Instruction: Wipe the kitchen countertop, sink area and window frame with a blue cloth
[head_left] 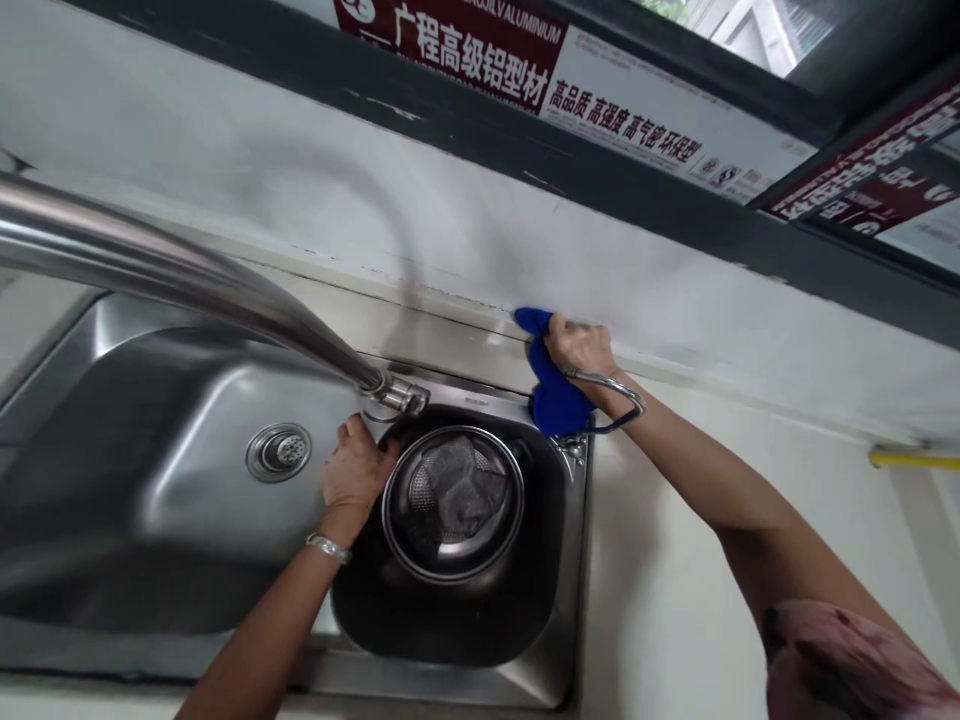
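My right hand (pixel 581 345) is closed on a blue cloth (pixel 559 395), pressed to the back ledge behind the sink's right corner. Part of the cloth hangs down by a thin curved metal spout (pixel 630 405), which crosses in front of my wrist. On the divider between the two basins rests my left hand (pixel 356 468), thumb apart from the fingers, just below the base of the big tap (pixel 300 325). To its right, a round metal pot (pixel 452 578) with a perforated basket and a wet grey cloth (pixel 465 490) sits in the dark right basin (pixel 517 625).
The left basin (pixel 202 470) has a round drain strainer (pixel 279 452). A pale wall (pixel 465 230) rises behind the counter (pixel 675 560), beneath a dark window frame (pixel 645 210) with printed labels. At far right a yellow pipe (pixel 915 460) runs along the wall.
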